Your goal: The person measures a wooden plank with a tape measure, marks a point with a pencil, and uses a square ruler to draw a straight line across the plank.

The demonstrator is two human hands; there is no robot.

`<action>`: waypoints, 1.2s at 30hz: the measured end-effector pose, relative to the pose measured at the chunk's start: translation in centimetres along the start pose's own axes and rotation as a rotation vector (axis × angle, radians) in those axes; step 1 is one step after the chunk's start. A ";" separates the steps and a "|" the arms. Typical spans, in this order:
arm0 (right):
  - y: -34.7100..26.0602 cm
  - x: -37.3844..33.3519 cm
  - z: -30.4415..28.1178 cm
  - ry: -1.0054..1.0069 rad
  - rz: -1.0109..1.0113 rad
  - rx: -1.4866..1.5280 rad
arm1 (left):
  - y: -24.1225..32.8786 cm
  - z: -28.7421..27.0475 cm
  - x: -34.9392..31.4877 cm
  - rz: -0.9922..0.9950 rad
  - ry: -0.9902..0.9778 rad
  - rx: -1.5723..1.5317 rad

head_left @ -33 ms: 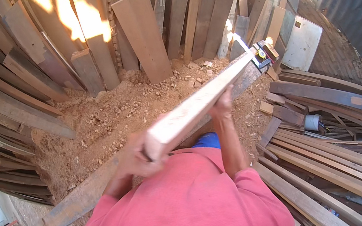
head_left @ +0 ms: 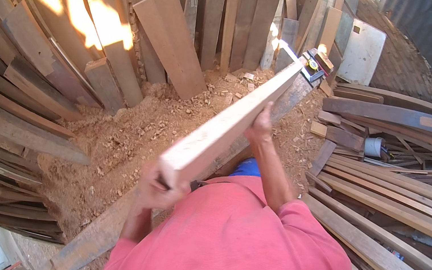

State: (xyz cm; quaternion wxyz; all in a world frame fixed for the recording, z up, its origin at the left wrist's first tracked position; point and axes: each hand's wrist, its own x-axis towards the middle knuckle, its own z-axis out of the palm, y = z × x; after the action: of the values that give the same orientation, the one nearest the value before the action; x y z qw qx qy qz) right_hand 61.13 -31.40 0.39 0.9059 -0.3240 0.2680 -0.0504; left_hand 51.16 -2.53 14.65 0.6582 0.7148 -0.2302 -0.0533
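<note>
A long, pale squared wooden beam (head_left: 229,123) slants from in front of my chest toward the far right. My left hand (head_left: 155,191) is closed around its near end, slightly blurred, with some fingers hidden under the wood. Farther along, my right hand (head_left: 261,127) grips the beam's right side, its thumb up along the face. Beneath the beam runs a worn plank (head_left: 96,241). By the beam's far end lie a square with a pale blade (head_left: 289,49) and what looks like a yellow and black tape measure (head_left: 312,65).
Wood shavings (head_left: 127,145) cover the floor to the left and ahead. Upright boards (head_left: 172,40) lean along the far side, and more boards (head_left: 16,123) crowd the left. Stacked lumber (head_left: 396,196) lies at my right, with a white cup-like container (head_left: 373,146) among it.
The beam's near end has swung a little to the left, my left hand moving with it. My right hand has shifted slightly left too. The tools at the far end look unmoved.
</note>
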 end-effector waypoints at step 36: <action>-15.2 31.7 -23.7 0.114 -0.193 -2.519 | -12.0 10.9 -17.6 -1.087 1.246 -0.488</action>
State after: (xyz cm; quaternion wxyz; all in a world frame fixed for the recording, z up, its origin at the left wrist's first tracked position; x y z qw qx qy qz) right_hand 77.04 -65.01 -19.95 -0.0495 -0.9754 0.1439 0.1596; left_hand 34.48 -5.13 -2.32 0.6829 0.4632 0.5649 -0.0073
